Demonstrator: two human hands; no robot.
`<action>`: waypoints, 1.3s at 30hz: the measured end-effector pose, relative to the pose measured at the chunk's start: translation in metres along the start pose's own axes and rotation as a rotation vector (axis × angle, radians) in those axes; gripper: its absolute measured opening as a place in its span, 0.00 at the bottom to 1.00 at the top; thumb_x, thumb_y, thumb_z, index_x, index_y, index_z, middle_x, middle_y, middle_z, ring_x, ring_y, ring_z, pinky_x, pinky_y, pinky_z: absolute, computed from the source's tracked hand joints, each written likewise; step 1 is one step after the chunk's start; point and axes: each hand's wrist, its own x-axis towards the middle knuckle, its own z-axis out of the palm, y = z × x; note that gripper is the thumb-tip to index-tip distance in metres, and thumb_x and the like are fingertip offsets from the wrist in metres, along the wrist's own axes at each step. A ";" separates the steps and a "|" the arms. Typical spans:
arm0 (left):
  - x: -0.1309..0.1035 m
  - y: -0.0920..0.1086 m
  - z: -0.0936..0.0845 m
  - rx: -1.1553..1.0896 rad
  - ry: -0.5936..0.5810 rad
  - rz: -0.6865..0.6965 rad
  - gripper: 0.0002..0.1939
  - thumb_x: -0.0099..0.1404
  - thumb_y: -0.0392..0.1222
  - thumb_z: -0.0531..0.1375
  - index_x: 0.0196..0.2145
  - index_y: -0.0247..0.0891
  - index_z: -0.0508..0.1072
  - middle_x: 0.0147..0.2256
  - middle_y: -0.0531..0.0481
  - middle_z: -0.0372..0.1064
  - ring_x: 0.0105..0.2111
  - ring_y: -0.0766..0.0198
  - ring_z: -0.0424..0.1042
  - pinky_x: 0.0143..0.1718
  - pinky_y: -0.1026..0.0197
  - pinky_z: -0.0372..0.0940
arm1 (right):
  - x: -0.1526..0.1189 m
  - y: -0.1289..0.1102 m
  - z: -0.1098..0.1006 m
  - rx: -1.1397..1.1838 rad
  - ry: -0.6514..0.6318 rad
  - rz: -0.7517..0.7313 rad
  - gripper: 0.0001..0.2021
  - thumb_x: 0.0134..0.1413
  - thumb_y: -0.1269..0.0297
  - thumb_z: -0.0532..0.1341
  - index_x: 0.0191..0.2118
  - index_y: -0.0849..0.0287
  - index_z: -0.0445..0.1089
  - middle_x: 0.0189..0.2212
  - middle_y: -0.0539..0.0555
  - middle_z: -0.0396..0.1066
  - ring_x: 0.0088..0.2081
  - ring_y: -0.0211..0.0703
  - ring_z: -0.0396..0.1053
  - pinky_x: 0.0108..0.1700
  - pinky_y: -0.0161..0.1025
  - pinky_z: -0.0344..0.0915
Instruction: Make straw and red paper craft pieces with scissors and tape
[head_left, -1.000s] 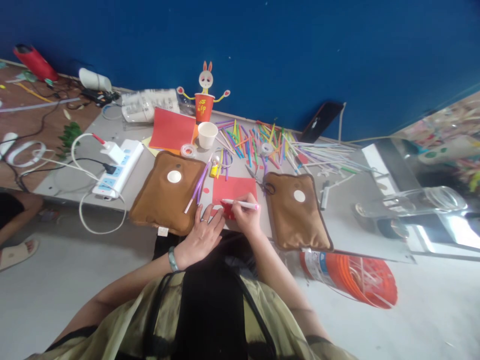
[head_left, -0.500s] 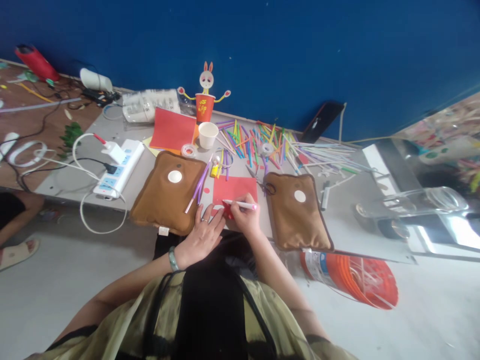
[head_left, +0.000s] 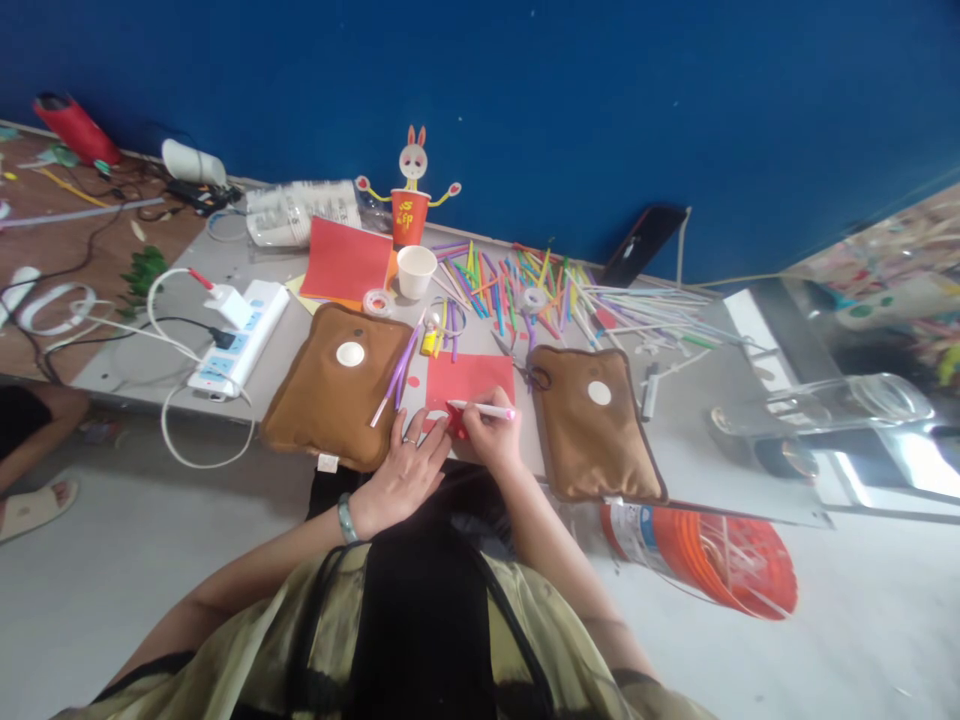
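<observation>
Head view, centre of the frame: the right hand (head_left: 491, 440) has its grip closed around a white marker pen with a pink cap (head_left: 484, 409), tip on a red rectangular sheet of paper (head_left: 469, 380) lying on the grey table (head_left: 150, 350). The left hand (head_left: 401, 475) rests flat, fingers spread and holding nothing, on the sheet's lower left corner. Two brown padded pouches (head_left: 337, 385) flank the sheet. Loose coloured straws (head_left: 510, 280) lie above it.

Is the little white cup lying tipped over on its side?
No, the white cup stands upright with its open mouth up, just in front of the red bunny cup on the table.
</observation>
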 end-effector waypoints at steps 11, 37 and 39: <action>0.001 0.001 -0.001 -0.003 -0.004 -0.005 0.27 0.70 0.46 0.52 0.63 0.31 0.60 0.65 0.37 0.54 0.65 0.36 0.50 0.65 0.29 0.42 | 0.001 0.000 0.001 -0.001 -0.006 -0.012 0.06 0.48 0.67 0.57 0.24 0.55 0.59 0.17 0.45 0.64 0.19 0.35 0.61 0.23 0.32 0.58; 0.000 0.000 -0.001 -0.022 0.021 0.006 0.22 0.69 0.44 0.52 0.57 0.33 0.66 0.64 0.36 0.56 0.65 0.36 0.51 0.64 0.28 0.42 | -0.003 0.001 -0.001 0.011 -0.119 -0.046 0.05 0.51 0.65 0.59 0.27 0.56 0.63 0.20 0.47 0.69 0.22 0.37 0.66 0.25 0.33 0.63; 0.000 0.000 -0.002 -0.028 0.022 0.000 0.22 0.69 0.44 0.52 0.57 0.33 0.66 0.63 0.36 0.56 0.65 0.37 0.51 0.64 0.29 0.42 | -0.004 0.002 -0.001 0.006 -0.156 -0.061 0.05 0.52 0.64 0.60 0.28 0.56 0.65 0.21 0.48 0.71 0.22 0.37 0.67 0.26 0.33 0.63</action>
